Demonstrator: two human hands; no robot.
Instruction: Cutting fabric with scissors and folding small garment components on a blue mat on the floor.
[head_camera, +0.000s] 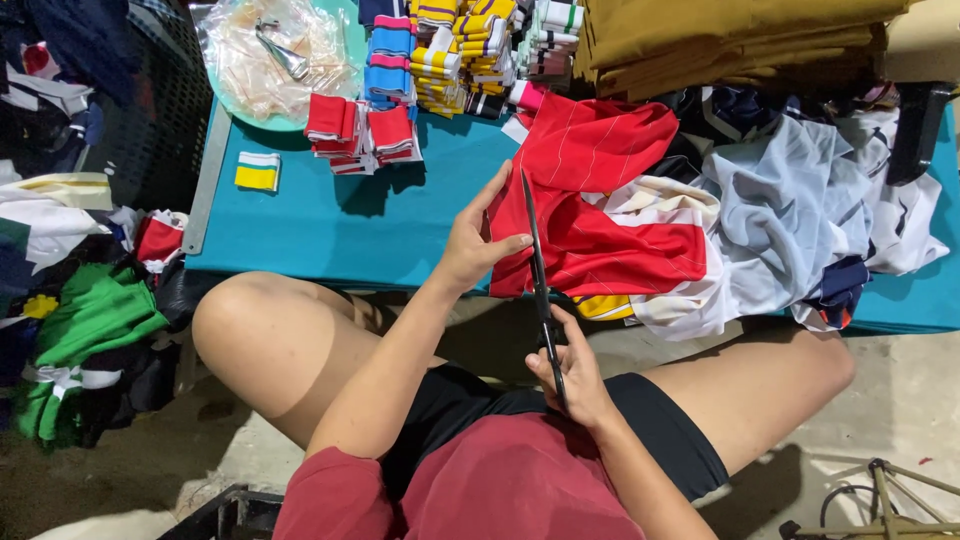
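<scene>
I sit with bent knees at a low teal table (350, 225). My right hand (570, 368) grips the handles of long black scissors (538, 270), whose blades point up and away from me. My left hand (478, 240) holds the edge of a red fabric piece with thin white stripes (600, 200), fingers extended along it right beside the blades. The red fabric lies over a heap of white, pale blue and navy garments (790, 200) on the table's right side.
Stacks of red, blue and yellow striped ribbed cuffs (420, 70) stand at the back. One yellow and white cuff (258, 171) lies alone. A plastic bag (275, 50) sits on a green tray. Folded mustard cloth (730, 40) is back right. Clothes pile on the floor at left (80, 300).
</scene>
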